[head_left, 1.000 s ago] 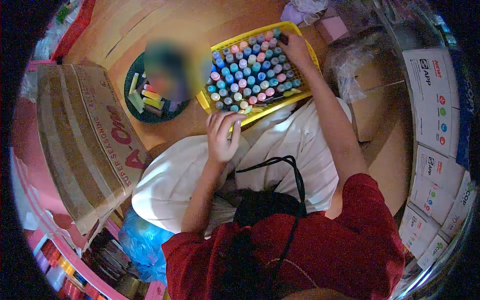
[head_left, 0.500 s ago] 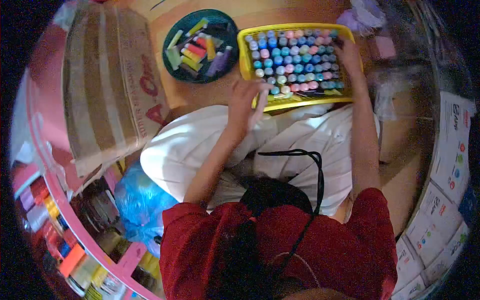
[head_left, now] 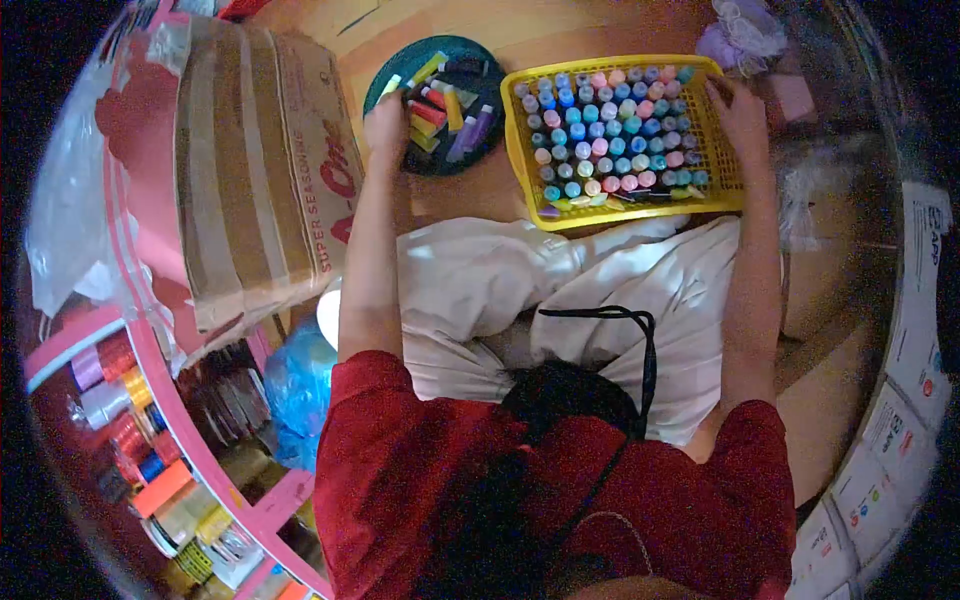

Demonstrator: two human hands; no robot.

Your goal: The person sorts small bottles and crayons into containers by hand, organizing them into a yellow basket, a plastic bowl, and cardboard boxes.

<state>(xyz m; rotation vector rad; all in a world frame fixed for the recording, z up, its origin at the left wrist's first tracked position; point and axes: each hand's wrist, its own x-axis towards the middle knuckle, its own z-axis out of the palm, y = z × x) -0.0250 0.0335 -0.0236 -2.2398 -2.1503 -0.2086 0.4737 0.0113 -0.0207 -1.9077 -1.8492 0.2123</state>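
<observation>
My left hand (head_left: 386, 132) is over the left side of a dark green round tray (head_left: 455, 168), its fingers curled down among small coloured tubes. A pale green tube (head_left: 391, 85) shows just beyond the fingertips; whatever lies between them is hidden. Red, yellow and purple tubes (head_left: 470, 128) lie loose in the tray. To the right, a yellow plastic basket (head_left: 640, 212) holds rows of small bottles (head_left: 598, 130) with rounded blue, grey, pink and teal tops. My right hand (head_left: 740, 112) grips the basket's right rim, fingertips bent over inside.
A large taped cardboard box (head_left: 250, 170) stands at left, above a pink shelf (head_left: 190, 430) of coloured rolls. A blue plastic bag (head_left: 298, 390) lies beside my knee. White printed packages (head_left: 880, 450) are stacked at right. A purple-and-white bundle (head_left: 740, 40) sits behind the basket.
My left hand has moved from the basket's near left corner, leftward and away from me, to the tray. My right hand stays at the basket's right side. The view has shifted slightly.
</observation>
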